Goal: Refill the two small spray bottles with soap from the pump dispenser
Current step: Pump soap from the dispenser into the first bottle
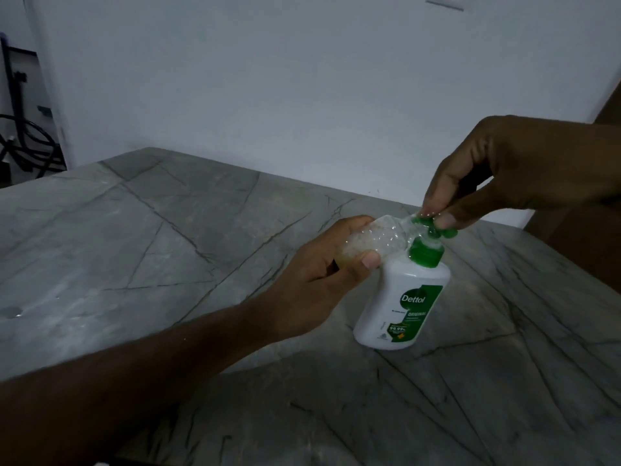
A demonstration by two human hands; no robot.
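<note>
Your left hand [322, 284] has its grip closed round a small clear spray bottle [376, 238], fingers curled over the top and the thumb pressed against the near side. You hold the bottle tilted almost on its side, with its open neck pointing toward 3 o'clock and meeting the green nozzle of the pump dispenser [405, 297]. Inside the clear bottle you can see pale, bubbly, wet-looking contents with a faint yellowish tint near your palm; how full it is cannot be told.

The pump dispenser stands on the table [168, 237] at about 4 o'clock from the centre of the view, leaning slightly in this wide-angle view. It is a white bottle with a green collar, a green pump head and a green label reading "Dettol Original". Its walls are opaque, so the soap level inside is hidden.

Your right hand [504, 173] comes in from 2 o'clock and sits on top of the pump head, with curled fingertips on the green cap and the thumb against its near edge, so its grip is closed on the pump.

The table is grey stone with dark veins, set against a white wall [302, 79]. At 9 o'clock, beyond the table edge, dark cables [27, 142] hang by a black frame.
</note>
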